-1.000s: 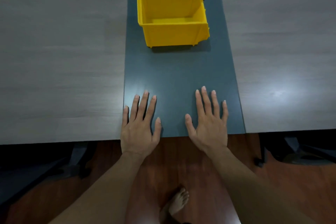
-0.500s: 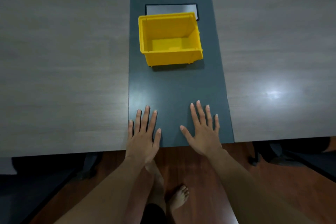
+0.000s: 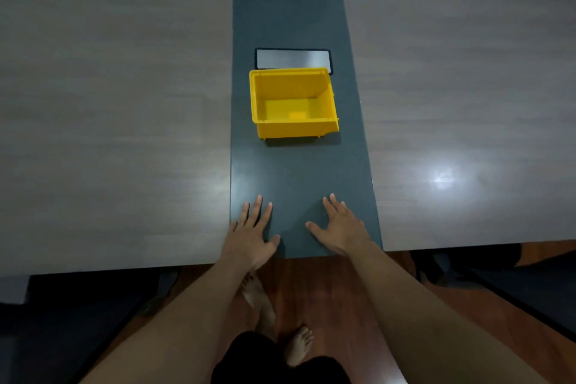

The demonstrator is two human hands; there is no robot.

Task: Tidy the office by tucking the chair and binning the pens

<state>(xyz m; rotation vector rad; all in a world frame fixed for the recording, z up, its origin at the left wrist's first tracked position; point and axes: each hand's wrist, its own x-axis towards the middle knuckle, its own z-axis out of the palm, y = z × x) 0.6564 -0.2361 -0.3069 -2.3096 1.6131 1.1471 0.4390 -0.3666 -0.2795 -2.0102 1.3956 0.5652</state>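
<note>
With my left hand [image 3: 249, 235] and right hand [image 3: 341, 227] spread flat, gripping nothing, on the counter [image 3: 124, 134] well short of the empty yellow bin [image 3: 293, 103], I see no pens, so a blind reach risks knocking it.

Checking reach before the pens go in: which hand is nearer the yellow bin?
Roughly equal, the right hand marginally nearer. Both lie flat at the table's near edge, the left hand below the yellow bin's left corner, the right below its right.

The view now sits farther back: the yellow bin [image 3: 293, 103] appears lower in the frame, a grey panel [image 3: 292, 58] shows fully behind it, and both feet now show at the bottom centre.
</note>
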